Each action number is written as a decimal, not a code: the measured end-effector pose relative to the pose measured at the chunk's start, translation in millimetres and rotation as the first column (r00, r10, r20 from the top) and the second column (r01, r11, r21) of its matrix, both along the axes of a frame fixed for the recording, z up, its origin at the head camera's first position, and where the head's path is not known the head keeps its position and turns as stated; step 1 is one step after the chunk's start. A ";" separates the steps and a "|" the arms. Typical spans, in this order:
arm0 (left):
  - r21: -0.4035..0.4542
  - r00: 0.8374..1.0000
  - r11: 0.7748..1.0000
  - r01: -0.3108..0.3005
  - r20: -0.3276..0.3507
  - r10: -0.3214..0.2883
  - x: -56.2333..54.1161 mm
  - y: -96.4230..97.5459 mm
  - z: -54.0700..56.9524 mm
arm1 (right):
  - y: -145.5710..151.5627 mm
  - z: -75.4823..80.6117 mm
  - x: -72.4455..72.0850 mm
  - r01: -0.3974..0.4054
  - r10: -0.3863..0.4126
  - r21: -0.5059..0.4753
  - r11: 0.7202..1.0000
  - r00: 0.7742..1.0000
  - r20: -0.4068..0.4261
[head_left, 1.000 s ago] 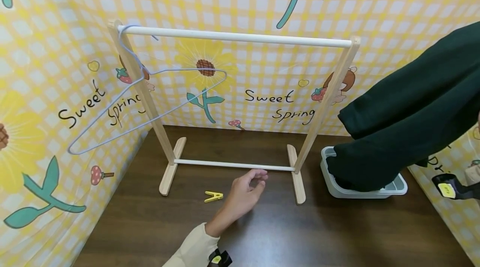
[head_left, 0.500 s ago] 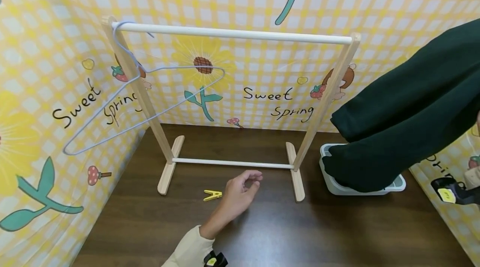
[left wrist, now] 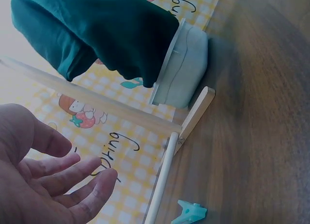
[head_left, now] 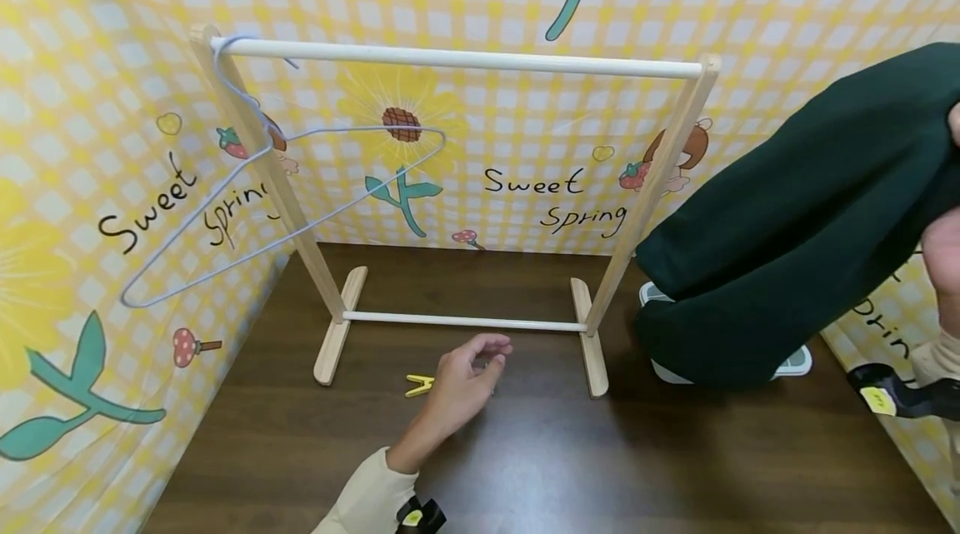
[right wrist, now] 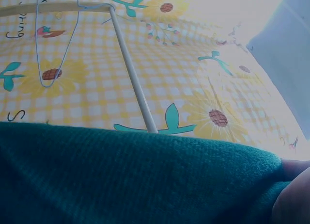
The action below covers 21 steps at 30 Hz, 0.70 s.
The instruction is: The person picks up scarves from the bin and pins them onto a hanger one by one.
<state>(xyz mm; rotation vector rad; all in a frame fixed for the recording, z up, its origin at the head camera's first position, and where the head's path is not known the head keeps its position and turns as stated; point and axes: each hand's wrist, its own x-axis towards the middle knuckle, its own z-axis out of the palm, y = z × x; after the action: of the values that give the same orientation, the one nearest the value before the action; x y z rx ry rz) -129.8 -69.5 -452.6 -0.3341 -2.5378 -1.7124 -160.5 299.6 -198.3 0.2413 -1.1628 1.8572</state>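
My right hand [head_left: 943, 255] grips a dark green garment [head_left: 795, 259] at the right edge of the head view. Two long tube-shaped parts of it hang down over the white basin [head_left: 795, 363]. In the right wrist view the same cloth [right wrist: 145, 170] fills the bottom, with a finger or thumb [right wrist: 293, 202] of that hand at its right end. My left hand [head_left: 461, 384] hovers over the floor with loosely bent fingers, holding nothing. A yellow clothespin [head_left: 419, 385] lies beside it, and the left wrist view shows a teal clothespin [left wrist: 190, 212] on the floor.
A small wooden rack stands ahead, with a white top bar [head_left: 465, 58] and a low white bar [head_left: 465, 321]. From the top bar's left end hangs a pale blue wire hanger [head_left: 352, 205]. Yellow checked cloth [head_left: 525, 126] backs the dark wooden floor [head_left: 570, 451].
The garment has swung left and lower, covering more of the basin, and more of my right hand shows. My left hand has drifted slightly left, partly covering the yellow clothespin.
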 end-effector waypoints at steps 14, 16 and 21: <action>-0.021 0.999 0.999 -0.040 0.006 0.040 -0.9 -10.3 0.1 | -9.0 4.3 9.3 -0.231 0.238 -0.181 0.956 0.971 0.012; -0.023 0.999 0.999 -0.044 0.009 0.045 -1.6 -10.9 -0.2 | -9.6 4.0 10.5 -0.245 0.254 -0.218 0.945 0.967 0.010; -0.015 0.998 0.998 -0.061 0.028 0.061 -0.5 -12.5 0.1 | -12.4 0.9 8.8 -0.304 0.314 -0.295 0.906 0.949 -0.013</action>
<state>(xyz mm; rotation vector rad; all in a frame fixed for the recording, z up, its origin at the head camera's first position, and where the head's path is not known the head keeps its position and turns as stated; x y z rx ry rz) -130.3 -82.0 -452.5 -0.2317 -2.5530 -1.6907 -151.7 287.2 -197.4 0.2349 -0.8907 2.2952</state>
